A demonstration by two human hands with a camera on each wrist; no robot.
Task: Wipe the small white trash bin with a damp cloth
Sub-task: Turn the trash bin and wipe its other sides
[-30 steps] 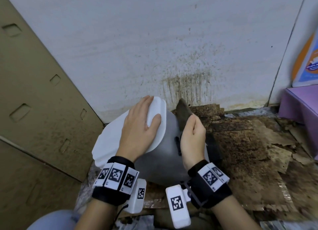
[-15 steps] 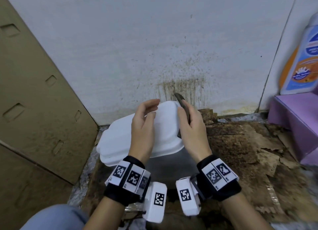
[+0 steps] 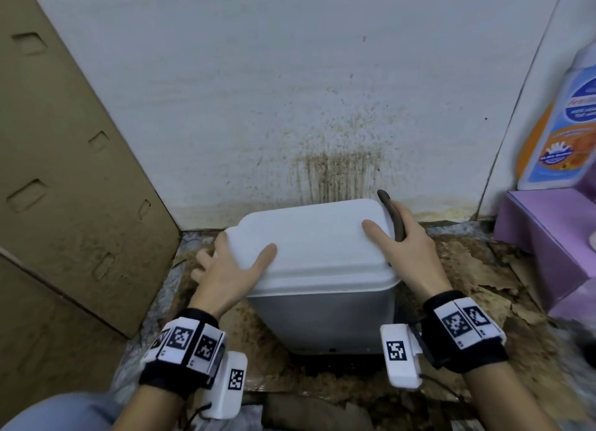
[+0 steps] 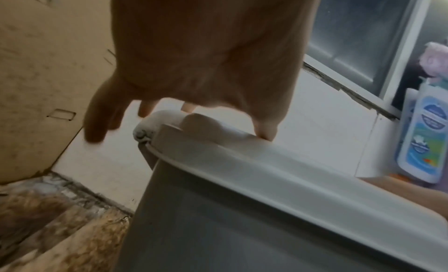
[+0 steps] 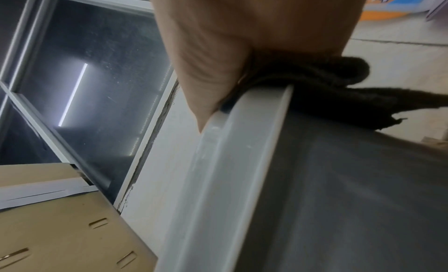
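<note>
The small trash bin [image 3: 322, 317] stands upright against the wall, grey body under a shut white lid [image 3: 309, 237]. My left hand [image 3: 237, 256] holds the lid's left edge, thumb on top and fingers down the side. In the left wrist view the thumb of that hand [image 4: 194, 96] presses the bin's rim [image 4: 242, 209] near the hinge. My right hand [image 3: 403, 246] grips a dark brown cloth [image 3: 393, 217] against the lid's right edge, thumb on top. The right wrist view shows the cloth [image 5: 327, 88] bunched between my right hand [image 5: 230, 55] and the bin [image 5: 339, 199].
A tall cardboard panel [image 3: 64, 172] leans close on the left. The white wall [image 3: 290, 75] behind carries a brown stain [image 3: 338, 179]. A detergent bottle [image 3: 564, 124] stands on a purple box [image 3: 548, 237] at the right. Soggy brown cardboard [image 3: 467, 285] covers the floor.
The bin was tipped over towards the left and now stands upright. My hands have shifted from its top and side to the two ends of the lid, the cloth still in the right.
</note>
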